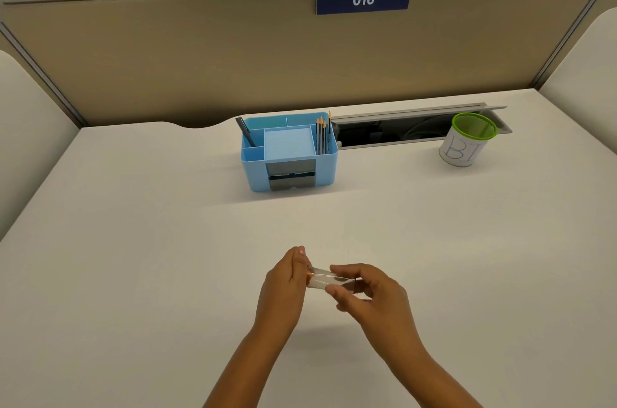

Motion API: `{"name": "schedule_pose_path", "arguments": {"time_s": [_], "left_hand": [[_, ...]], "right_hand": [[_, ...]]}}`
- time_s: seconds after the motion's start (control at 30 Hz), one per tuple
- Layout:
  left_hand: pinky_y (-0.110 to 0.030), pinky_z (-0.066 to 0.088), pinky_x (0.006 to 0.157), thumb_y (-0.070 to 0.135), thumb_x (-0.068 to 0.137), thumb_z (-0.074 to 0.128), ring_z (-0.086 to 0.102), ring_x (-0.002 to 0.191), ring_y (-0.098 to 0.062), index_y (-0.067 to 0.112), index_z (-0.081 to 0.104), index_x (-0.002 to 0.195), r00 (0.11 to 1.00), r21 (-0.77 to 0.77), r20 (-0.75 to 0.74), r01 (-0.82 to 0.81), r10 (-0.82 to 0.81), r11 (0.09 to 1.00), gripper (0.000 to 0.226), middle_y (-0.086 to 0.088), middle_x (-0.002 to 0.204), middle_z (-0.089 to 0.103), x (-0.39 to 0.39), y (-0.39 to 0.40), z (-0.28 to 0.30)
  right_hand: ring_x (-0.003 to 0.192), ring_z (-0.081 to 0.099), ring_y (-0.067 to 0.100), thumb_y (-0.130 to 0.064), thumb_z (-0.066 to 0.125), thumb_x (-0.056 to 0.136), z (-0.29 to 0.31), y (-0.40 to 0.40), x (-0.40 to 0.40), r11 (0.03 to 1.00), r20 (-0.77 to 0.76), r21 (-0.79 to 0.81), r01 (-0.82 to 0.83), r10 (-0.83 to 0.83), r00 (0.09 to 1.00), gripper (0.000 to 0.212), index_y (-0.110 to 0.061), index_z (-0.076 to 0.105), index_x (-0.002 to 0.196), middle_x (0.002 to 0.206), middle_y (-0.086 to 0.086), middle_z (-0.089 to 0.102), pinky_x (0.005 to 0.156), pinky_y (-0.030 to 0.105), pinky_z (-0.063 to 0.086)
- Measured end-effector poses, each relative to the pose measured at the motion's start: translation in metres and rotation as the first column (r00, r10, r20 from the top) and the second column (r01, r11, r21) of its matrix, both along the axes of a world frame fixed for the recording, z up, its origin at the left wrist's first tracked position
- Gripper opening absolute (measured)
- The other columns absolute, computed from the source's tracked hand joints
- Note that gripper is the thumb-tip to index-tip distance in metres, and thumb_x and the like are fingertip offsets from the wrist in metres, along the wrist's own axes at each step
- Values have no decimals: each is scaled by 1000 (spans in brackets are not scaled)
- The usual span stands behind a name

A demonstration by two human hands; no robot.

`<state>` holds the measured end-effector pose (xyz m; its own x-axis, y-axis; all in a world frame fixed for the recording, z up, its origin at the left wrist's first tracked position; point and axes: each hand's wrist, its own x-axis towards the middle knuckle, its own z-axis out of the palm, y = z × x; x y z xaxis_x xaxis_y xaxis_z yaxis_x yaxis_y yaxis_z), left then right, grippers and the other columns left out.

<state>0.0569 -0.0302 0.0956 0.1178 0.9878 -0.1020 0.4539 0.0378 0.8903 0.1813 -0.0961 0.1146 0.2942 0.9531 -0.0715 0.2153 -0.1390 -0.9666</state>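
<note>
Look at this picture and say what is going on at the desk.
A person holds a small clear case in both hands above the white desk: the left hand pinches one end, the right hand grips the other. Farther back stand a blue organiser with pencils and a green-rimmed cup, untouched.

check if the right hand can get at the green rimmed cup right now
Probably yes: only bare desk lies between the right hand and the green-rimmed cup. But it pinches the clear piece with the left hand, so it should let go first.
</note>
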Motion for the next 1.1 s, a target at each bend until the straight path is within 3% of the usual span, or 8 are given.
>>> {"name": "schedule_pose_path", "arguments": {"time_s": [0.13,0.23,0.4,0.5,0.57,0.67,0.97,1.1], "left_hand": [[-24,36,45,34,97,27,40,45,-13,13,51,66,999,-232,53,0,13,973,44,0,52,44,0,5,2],[-19,35,36,35,97,26,33,30,-8,12,51,63,994,-439,101,3,46,899,48,-1,45,38,-1,7,8],[-19,37,37,37,96,28,31,32,-8,11,53,66,981,-501,176,23,76,865,47,-1,45,36,-6,5,14],[-23,42,43,32,97,29,38,42,-11,10,55,74,974,-408,220,45,51,912,40,-4,52,42,-7,6,15],[-25,47,49,28,96,33,43,48,-13,10,52,85,965,-367,258,53,47,929,28,-6,59,47,-6,6,18],[-21,54,57,39,90,40,57,59,-12,18,47,88,945,-197,321,128,-60,972,22,-2,73,57,-7,2,23],[-15,53,72,43,69,58,68,90,-11,29,66,91,827,42,558,52,-66,998,27,12,96,73,-2,-8,52],[-15,52,74,42,69,61,68,94,-15,30,67,92,804,59,576,140,-148,988,27,10,97,74,-2,-11,61]], "right_hand": [[92,63,0,-3,77,71,-6,-6,-4,968,231,241,-65,8,973,33,-31,70,87,98,-16,66,75,13,54],[97,58,0,-5,73,74,-4,-6,-5,914,471,358,-191,-1,882,28,-27,67,90,100,-12,65,81,4,46],[85,61,2,-11,78,70,3,-8,-4,923,610,258,-285,73,789,31,-29,67,93,96,-8,69,76,-1,41],[86,59,-3,-23,78,72,6,-10,-8,971,429,167,-168,82,900,28,-39,66,91,89,-24,62,69,5,47],[84,62,-3,-24,79,70,9,-9,-8,994,207,93,-47,27,978,30,-48,64,81,80,-22,67,65,7,49],[77,67,4,-22,79,70,14,-8,-5,997,-64,-2,71,-71,995,27,-46,69,80,84,-19,72,66,15,54],[75,73,21,-31,74,60,31,-6,-6,986,-595,-144,86,-156,788,33,-18,72,91,81,5,76,61,20,56],[42,56,11,-38,54,84,38,-6,-8,960,-761,-279,7,-226,608,36,-7,68,97,56,7,65,45,20,52]]}}
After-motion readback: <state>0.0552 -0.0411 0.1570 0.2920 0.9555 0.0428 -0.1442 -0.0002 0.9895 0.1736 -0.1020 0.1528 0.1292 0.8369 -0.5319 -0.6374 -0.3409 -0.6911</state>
